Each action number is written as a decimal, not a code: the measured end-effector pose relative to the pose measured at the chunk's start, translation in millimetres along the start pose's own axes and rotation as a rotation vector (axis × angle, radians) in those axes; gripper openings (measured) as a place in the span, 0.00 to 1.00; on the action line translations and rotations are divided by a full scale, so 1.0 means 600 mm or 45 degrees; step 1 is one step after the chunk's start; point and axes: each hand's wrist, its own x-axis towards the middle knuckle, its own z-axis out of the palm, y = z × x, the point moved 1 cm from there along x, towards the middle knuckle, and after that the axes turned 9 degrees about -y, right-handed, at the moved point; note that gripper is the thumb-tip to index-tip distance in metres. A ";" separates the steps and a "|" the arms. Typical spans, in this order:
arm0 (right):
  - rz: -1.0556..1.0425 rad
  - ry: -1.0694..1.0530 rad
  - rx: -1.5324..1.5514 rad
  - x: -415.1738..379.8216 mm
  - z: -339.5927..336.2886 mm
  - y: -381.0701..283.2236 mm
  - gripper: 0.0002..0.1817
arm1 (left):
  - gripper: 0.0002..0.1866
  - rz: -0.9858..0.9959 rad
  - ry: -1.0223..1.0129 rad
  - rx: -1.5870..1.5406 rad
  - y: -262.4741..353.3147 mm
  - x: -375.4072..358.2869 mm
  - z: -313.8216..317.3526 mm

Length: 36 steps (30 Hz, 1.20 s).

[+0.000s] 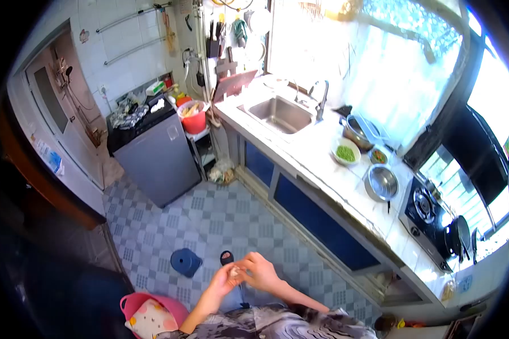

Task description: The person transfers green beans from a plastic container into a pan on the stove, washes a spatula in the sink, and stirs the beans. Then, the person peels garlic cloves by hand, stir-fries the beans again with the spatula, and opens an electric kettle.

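My left hand (223,282) and my right hand (258,273) are together in front of my body, above the tiled floor. Between their curled fingers is a small whitish piece (234,273), too small to name, mostly covered by the fingertips. Fingers of both hands close on it. Below the hands, a foot in a dark slipper (227,258) shows on the floor. A blue stool (185,262) stands to the left of my hands.
A pink basket (178,307) with a patterned cloth is at my lower left. Along the right runs a counter (322,169) with a sink (280,114), a bowl of green vegetables (345,152), a metal pot (381,182) and a gas stove (424,209). A grey washing machine (152,158) stands back left.
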 end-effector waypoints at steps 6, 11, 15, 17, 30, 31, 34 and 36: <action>0.271 0.305 -0.153 0.219 -0.044 0.137 0.04 | 0.11 -0.242 -0.031 0.178 0.196 0.211 0.021; 0.329 0.395 -0.133 0.446 -0.108 0.196 0.03 | 0.11 -0.248 -0.135 0.377 0.425 0.346 0.077; 0.323 0.513 -0.042 0.600 -0.138 0.240 0.04 | 0.12 -0.244 -0.194 0.418 0.561 0.421 0.090; 0.254 0.520 -0.049 0.684 -0.160 0.277 0.04 | 0.12 -0.216 -0.211 0.376 0.620 0.449 0.103; -0.121 0.784 0.101 1.578 -0.365 0.591 0.15 | 0.11 0.399 -0.154 -0.394 0.886 0.710 -0.063; 0.044 0.779 -0.006 1.630 -0.368 0.605 0.19 | 0.11 0.411 -0.153 -0.388 0.909 0.730 -0.048; 0.204 0.602 -0.143 1.727 -0.359 0.656 0.21 | 0.11 0.470 -0.443 -0.065 0.957 0.764 -0.004; 0.093 0.631 -0.104 1.731 -0.353 0.665 0.21 | 0.11 0.481 -0.305 -0.276 0.972 0.789 0.015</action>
